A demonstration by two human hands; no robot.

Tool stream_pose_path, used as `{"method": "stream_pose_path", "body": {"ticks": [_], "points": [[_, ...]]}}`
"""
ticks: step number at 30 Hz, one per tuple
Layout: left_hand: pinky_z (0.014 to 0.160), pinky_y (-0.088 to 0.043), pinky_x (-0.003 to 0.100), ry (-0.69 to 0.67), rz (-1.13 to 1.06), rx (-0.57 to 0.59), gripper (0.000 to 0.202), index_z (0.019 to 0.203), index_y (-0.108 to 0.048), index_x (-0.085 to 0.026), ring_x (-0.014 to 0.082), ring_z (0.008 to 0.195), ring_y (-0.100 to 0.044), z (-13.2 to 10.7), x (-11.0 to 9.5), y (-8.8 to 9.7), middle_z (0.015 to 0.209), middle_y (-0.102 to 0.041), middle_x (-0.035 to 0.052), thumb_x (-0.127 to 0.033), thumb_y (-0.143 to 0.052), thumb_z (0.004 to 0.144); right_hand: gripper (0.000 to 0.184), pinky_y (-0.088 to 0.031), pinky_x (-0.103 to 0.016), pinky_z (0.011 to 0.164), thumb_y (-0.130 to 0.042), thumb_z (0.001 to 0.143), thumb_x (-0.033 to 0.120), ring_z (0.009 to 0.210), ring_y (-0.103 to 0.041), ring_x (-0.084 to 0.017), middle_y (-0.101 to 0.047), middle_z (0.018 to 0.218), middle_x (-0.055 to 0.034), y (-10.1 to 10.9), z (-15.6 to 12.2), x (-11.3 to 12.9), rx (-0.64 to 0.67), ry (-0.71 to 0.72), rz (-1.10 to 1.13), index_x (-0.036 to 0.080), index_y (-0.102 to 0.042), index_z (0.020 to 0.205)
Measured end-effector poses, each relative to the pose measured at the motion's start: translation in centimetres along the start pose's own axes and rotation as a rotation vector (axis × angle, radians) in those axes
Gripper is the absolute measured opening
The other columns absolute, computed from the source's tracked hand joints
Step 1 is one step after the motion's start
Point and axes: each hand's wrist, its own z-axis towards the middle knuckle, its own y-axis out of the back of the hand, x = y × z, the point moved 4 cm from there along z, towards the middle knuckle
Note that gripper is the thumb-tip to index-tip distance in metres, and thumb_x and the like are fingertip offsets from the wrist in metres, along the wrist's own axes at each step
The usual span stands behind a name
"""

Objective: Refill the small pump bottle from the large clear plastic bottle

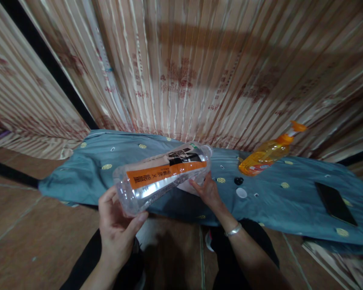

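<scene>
A large clear plastic bottle (163,173), with an orange, white and black label, lies tilted across both my hands in mid-air over the blue cloth. Its wide base points to the lower left and its uncapped-looking neck to the upper right. My left hand (117,229) grips the base end, thumb along the near side. Near the neck, my right hand (210,191) holds the lower side, its other fingers hidden behind the bottle. Something white (187,188) shows beneath the bottle by the right fingers; I cannot make out what it is.
On the blue patterned cloth (302,193) stands a tilted-looking orange pump bottle (261,157). Before it lie a small black object (238,181) and a white round disc (241,193). A dark phone (335,203) rests at right. Pleated curtains (181,80) hang behind.
</scene>
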Motion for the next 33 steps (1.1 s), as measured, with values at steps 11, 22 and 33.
{"method": "stream_pose_path", "body": {"ticks": [11, 22, 33], "points": [[0.075, -0.065, 0.032, 0.002, 0.034, 0.017, 0.064, 0.121, -0.072, -0.030, 0.0243, 0.092, -0.078, -0.1, -0.2, -0.1, 0.107, -0.081, 0.0021, -0.032, -0.102, 0.065, 0.069, -0.066, -0.067, 0.098, -0.078, 0.090, 0.047, 0.114, -0.080, -0.043, -0.081, 0.127, -0.0258, -0.7, -0.1, -0.7, -0.027, -0.092, 0.038, 0.018, -0.056, 0.148], [0.071, -0.064, 0.036, 0.032, 0.082, 0.007, 0.068, 0.117, -0.070, -0.029, 0.0270, 0.089, -0.077, -0.2, -0.1, 0.0, 0.105, -0.078, 0.0029, -0.042, -0.104, 0.060, 0.075, -0.064, -0.066, 0.101, -0.076, 0.089, 0.054, 0.117, -0.079, -0.043, -0.079, 0.130, -0.0271, -0.8, -0.1, -1.0, -0.004, -0.117, 0.045, 0.016, -0.054, 0.149], [0.069, -0.065, 0.034, 0.030, 0.079, 0.015, 0.066, 0.115, -0.069, -0.028, 0.0255, 0.085, -0.077, 0.0, -0.6, -0.2, 0.100, -0.079, 0.0029, -0.041, -0.104, 0.060, 0.073, -0.065, -0.068, 0.098, -0.076, 0.090, 0.050, 0.112, -0.080, -0.043, -0.081, 0.127, -0.0244, -1.0, -0.2, -1.4, -0.041, -0.070, 0.062, 0.019, -0.051, 0.151]]}}
